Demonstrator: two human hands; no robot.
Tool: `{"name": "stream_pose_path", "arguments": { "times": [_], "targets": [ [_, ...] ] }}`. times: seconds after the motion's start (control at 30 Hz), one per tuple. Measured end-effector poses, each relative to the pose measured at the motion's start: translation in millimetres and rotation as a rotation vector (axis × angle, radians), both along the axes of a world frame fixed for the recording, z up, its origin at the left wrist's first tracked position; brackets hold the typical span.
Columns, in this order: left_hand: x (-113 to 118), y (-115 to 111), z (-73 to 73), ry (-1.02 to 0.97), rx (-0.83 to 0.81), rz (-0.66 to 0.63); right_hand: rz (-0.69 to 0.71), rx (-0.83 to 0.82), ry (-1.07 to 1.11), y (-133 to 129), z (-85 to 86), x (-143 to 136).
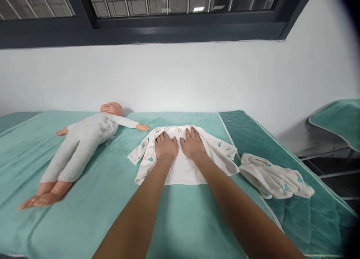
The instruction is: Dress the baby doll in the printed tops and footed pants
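A small white baby shirt [184,172] with a teal and dark print lies spread on the green bed cover, its front opened out and its sleeves stretched to both sides. My left hand [165,145] rests flat on the left part of the shirt, fingers apart and pointing to the collar. Flat on the right part lies my right hand [193,143], fingers also stretched out. Neither hand grips anything. To the left, a baby doll [87,133] in a white cloth body lies on its back, one arm reaching toward the shirt.
Right of the shirt lies a crumpled printed baby garment [277,176] on a darker green quilted mat [303,214]. The light green bed cover [112,202] runs beneath everything. Behind stand a white wall [180,79] and a dark-framed barred window [185,32]. Another green padded surface [340,120] is at far right.
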State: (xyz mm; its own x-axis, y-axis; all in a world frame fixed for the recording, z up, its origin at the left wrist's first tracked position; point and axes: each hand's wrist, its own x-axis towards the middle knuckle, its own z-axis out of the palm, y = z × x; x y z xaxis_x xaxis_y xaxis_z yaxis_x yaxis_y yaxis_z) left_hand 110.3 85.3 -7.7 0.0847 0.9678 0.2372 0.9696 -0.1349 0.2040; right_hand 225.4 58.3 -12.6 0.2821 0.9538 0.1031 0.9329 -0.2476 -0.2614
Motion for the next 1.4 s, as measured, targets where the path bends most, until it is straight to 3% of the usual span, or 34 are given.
{"name": "stream_pose_path", "arguments": {
  "times": [0.33,0.57,0.8,0.9,1.07,1.17,1.23,1.3,1.4],
  "targets": [
    [1,-2,3.0,0.009,-0.001,-0.011,0.024,0.008,0.009,0,1.3,1],
    [1,-2,3.0,0.008,0.008,-0.009,0.040,0.100,-0.024,-6,2.4,-1],
    [-1,-1,0.7,-0.008,0.033,-0.018,0.241,0.214,-0.058,-13,3.7,-7],
    [-1,-1,1.1,-0.031,0.059,-0.024,0.265,0.217,-0.037,-10,0.8,-5],
    [-4,-15,8.2,-0.217,0.121,-0.162,0.276,0.203,-0.011,-4,-5.0,-1],
    [-25,-37,14.8,-0.461,0.141,-0.287,0.290,0.192,-0.007,-4,-5.6,-1],
    [-54,-53,18.2,-0.577,0.197,-0.310,0.286,0.183,-0.004,-5,-4.7,-1],
    [-92,-62,19.5,-0.587,0.246,-0.244,0.271,0.188,0.008,-9,-2.9,-1],
    [-145,-62,16.4,-0.433,0.227,-0.047,0.265,0.243,0.042,-15,1.5,-4]
  ]
}}
